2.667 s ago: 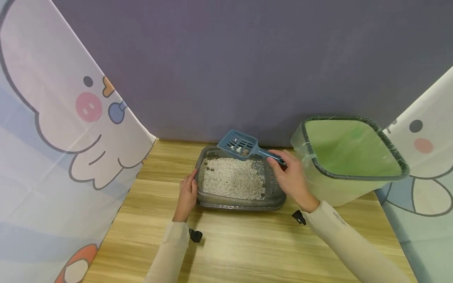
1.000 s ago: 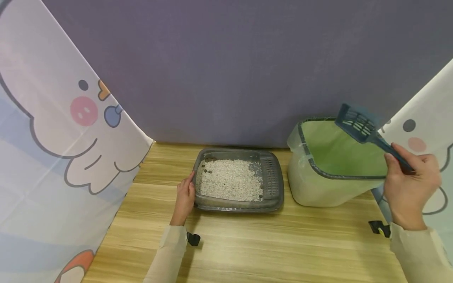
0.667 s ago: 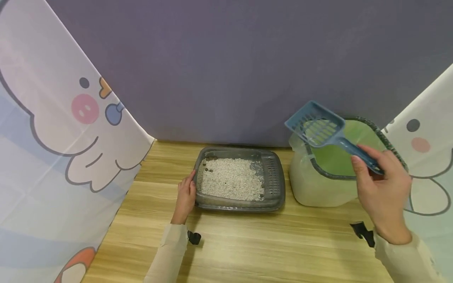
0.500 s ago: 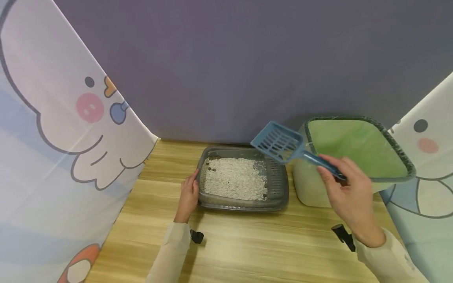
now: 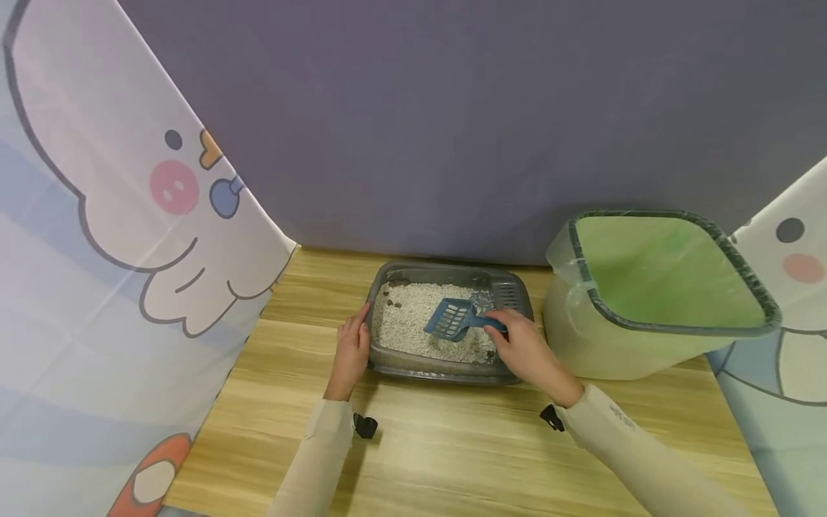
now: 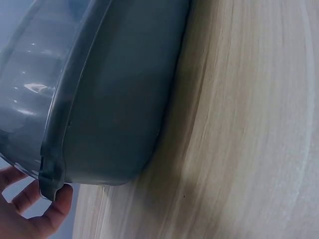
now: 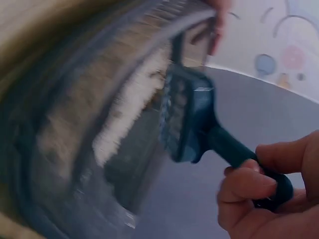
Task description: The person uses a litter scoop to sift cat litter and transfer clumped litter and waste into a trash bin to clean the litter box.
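A grey litter tray (image 5: 446, 374) filled with pale litter (image 5: 413, 327) sits on the wooden table (image 5: 452, 452). My right hand (image 5: 526, 353) grips the handle of a blue slotted scoop (image 5: 452, 319), whose head lies down in the litter. In the right wrist view the scoop (image 7: 187, 119) is blurred and my fingers (image 7: 246, 191) curl round its handle. My left hand (image 5: 352, 353) holds the tray's left rim; the left wrist view shows my fingertips (image 6: 55, 206) under the tray's lip (image 6: 52, 172). A few dark clumps (image 5: 392, 304) lie at the litter's far left.
A pale bin (image 5: 584, 345) lined with a green bag (image 5: 659, 269) stands right of the tray. Cartoon-printed curtains (image 5: 97, 251) hang at left and right, with a purple backdrop (image 5: 452, 108) behind. Bare wooden tabletop stretches in front of the tray.
My right hand has swung the scoop from over the bin leftward and down into the tray's litter. The left hand has stayed on the tray's rim.
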Demonstrator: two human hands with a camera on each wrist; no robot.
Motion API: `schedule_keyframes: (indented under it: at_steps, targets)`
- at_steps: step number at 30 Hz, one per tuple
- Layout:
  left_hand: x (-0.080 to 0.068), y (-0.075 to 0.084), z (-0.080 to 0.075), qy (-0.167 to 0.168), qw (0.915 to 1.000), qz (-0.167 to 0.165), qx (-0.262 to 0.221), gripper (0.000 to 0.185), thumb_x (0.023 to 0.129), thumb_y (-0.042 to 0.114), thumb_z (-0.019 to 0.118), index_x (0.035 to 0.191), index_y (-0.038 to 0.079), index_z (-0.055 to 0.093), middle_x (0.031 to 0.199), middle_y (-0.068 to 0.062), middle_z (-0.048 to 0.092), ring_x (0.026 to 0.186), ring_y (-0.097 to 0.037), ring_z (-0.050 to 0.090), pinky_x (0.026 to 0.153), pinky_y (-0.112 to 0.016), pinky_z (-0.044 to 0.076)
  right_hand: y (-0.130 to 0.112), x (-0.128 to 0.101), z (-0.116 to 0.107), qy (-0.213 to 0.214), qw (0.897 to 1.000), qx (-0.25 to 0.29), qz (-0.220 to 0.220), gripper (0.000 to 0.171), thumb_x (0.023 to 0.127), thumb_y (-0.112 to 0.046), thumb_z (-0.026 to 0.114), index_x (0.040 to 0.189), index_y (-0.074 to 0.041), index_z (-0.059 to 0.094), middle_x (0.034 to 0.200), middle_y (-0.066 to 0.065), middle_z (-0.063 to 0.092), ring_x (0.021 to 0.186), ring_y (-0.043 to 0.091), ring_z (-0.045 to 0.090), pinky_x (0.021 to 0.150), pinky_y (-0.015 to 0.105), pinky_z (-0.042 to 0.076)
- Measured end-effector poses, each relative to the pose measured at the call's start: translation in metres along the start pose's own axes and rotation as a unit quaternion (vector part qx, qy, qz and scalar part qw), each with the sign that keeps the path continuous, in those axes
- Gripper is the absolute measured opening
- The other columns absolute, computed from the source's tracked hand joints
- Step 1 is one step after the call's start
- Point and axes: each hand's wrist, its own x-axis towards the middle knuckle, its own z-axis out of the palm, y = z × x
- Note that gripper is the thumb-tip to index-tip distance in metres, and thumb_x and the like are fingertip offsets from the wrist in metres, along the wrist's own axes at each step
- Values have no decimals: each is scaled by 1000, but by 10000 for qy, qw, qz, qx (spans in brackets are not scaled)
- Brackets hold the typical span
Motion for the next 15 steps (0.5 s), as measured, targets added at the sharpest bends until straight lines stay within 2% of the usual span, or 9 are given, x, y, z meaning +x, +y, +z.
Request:
schedule_keyframes:
  at_steps: [1,3,5,7,8,11,14,15]
  targets:
    - [1,0,0,-6,10000,8,22,41,103,15,36,143,11,44,118,-16,55,90,-30,41,80,-45,35,3,5,7,-118,9999,17,61,33,96,-16,56,125,0,59,96,10,61,67,19,53,66,38,44]
    - [2,0,1,-8,10000,31,52,41,102,14,36,142,10,44,117,-16,55,90,-31,42,80,-46,35,8,14,19,-359,9992,29,162,35,98,-16,53,128,2,55,104,15,61,85,28,58,77,45,45]
    - [2,0,1,9,10000,51,46,41,102,13,37,142,9,45,116,-17,56,90,-32,42,79,-46,35,9,24,29,-560,9981,57,260,37,99,-17,51,130,4,53,115,20,59,107,35,54,89,50,41]
    - [3,0,2,36,9999,80,73,40,102,12,37,141,9,45,116,-17,56,90,-32,43,79,-46,35,8,34,38,-748,9965,21,382,39,100,-19,49,131,4,52,121,22,57,121,39,44,95,53,36]
    - [3,0,2,56,9999,92,74,40,102,12,37,141,9,46,115,-17,56,89,-32,43,79,-46,35,7,39,42,-878,9951,45,461,39,100,-19,49,131,4,51,124,22,54,114,38,50,91,52,40]
    - [3,-1,2,57,9999,76,105,40,102,13,37,141,10,46,116,-16,56,88,-31,42,78,-46,35,-1,52,52,-1187,9908,-76,651,39,101,-19,47,132,5,50,118,20,57,96,33,57,84,47,44]
    - [2,-2,2,61,9999,50,151,40,102,14,37,142,11,46,118,-16,55,89,-31,42,78,-46,36,-11,63,60,-1369,9875,-127,766,40,101,-19,46,133,5,49,108,16,61,76,25,57,78,44,45]
    - [2,-2,2,70,9998,32,166,40,102,14,37,142,11,46,118,-15,55,90,-31,42,78,-46,36,-15,66,62,-1419,9867,-138,779,41,101,-19,45,134,6,48,107,16,61,76,24,58,81,44,44]
